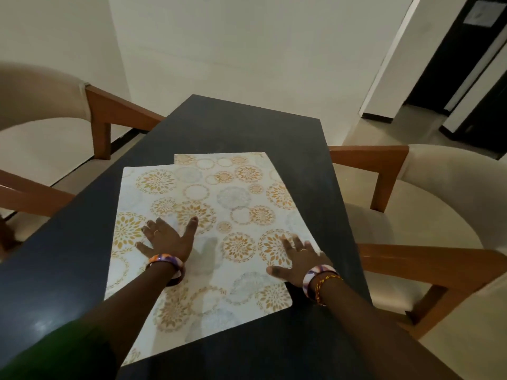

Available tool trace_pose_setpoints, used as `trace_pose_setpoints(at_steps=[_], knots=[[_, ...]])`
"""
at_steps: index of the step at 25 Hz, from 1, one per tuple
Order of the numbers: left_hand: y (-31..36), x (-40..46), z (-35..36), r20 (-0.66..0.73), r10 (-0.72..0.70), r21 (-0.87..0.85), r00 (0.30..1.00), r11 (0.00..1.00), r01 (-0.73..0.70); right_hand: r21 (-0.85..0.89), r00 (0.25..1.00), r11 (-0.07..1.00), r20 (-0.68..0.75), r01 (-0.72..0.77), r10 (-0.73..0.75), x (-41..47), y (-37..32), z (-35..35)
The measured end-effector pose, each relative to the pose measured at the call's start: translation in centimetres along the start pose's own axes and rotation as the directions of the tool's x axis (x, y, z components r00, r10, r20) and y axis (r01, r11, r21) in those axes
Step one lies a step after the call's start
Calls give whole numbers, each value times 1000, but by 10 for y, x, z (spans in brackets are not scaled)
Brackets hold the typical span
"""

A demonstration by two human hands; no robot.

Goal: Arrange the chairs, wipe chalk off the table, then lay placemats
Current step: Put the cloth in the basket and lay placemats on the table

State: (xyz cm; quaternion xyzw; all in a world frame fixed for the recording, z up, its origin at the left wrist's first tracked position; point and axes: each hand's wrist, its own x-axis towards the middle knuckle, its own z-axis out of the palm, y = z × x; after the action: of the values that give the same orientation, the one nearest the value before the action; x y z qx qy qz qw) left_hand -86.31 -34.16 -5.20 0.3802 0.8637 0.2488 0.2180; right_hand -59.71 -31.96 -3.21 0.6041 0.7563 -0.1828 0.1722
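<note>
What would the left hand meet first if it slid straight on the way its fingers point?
Probably only more of the top placemat under the left hand, then bare dark table; nothing stands there.

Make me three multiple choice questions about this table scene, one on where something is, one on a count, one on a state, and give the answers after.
1. Where does the left hand rest?
A. On the near placemat
B. On a chair arm
C. On the bare table

2. How many placemats show on the table?
A. One
B. Two
C. Four

3. How do the two placemats lie?
A. Rolled up
B. Far apart
C. Overlapping

Answers:
1. A, its spread fingers lie flat on the patterned mat.
2. B, a far placemat shows from under the near one.
3. C, the near mat covers part of the far one; the right hand presses its right edge.
</note>
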Motion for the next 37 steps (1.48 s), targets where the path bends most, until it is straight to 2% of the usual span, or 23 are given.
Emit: trace_pose_setpoints(at_steps=[4, 6, 8, 10, 11, 13, 16, 19, 22, 25, 31, 37], knots=[[-5, 15, -1, -17, 30, 166, 999, 986, -26, 70, 994, 993, -47, -99, 103, 21, 42, -12], [-4, 25, -8, 12, 16, 291, 1000, 957, -19, 114, 990, 986, -48, -123, 129, 31, 53, -16], [9, 28, -6, -20, 5, 394, 1000, 919, 3, 154, 987, 978, -57, -139, 150, 41, 61, -20], [37, 17, 12, -62, 130, 442, 990, 893, -90, 188, 984, 973, -90, -137, 156, 50, 69, -22], [53, 8, 27, -43, 223, 413, 974, 892, -186, 200, 980, 970, -115, -136, 161, 52, 72, -22], [82, -15, 61, 99, 351, 327, 931, 872, -363, 219, 969, 967, -183, -126, 168, 52, 79, -17], [104, -37, 95, 287, 332, 380, 898, 821, -425, 280, 938, 957, -308, -72, 161, 48, 92, -7], [109, -26, 102, 320, 303, 461, 898, 778, -427, 493, 874, 866, -380, -87, 304, 52, 104, -4], [112, -9, 101, 368, 283, 460, 886, 772, -438, 685, 846, 725, -348, -65, 404, 51, 104, -5], [117, 7, 102, 403, 278, 456, 872, 765, -455, 801, 819, 598, -342, -1, 461, 50, 107, -7], [123, 13, 104, 382, 321, 410, 867, 781, -470, 901, 806, 430, -287, 45, 518, 49, 111, -10], [117, 8, 107, 319, 335, 465, 886, 759, -455, 911, 822, 411, -257, 30, 508, 50, 114, -14]])
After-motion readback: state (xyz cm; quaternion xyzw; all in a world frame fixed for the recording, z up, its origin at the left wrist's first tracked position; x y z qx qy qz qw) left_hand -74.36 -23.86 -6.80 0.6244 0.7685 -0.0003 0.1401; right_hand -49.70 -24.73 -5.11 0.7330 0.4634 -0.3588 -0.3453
